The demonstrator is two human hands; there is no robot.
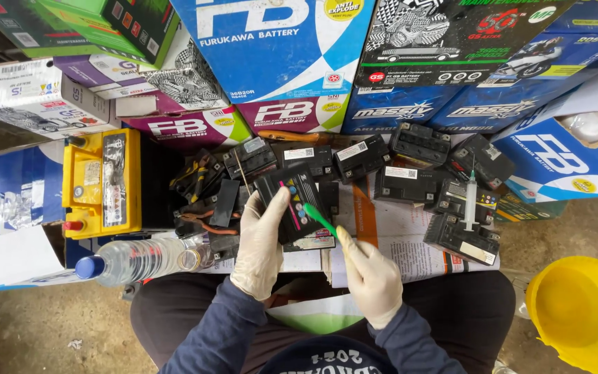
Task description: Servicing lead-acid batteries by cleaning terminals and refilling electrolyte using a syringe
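Left hand point(261, 242) clamps its gloved fingers around the small black battery point(297, 204), tilting its top up, while the right hand point(369, 275) pinches a green tool point(320, 219), tip touching the battery just beyond the fingertips.

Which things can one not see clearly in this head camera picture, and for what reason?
- Tip of the thin green tool: hidden against the small black battery held by the gloved left hand.
- The tool's handle: covered by the gloved right hand.
- Round yellow plastic basin: cut off by the right edge.
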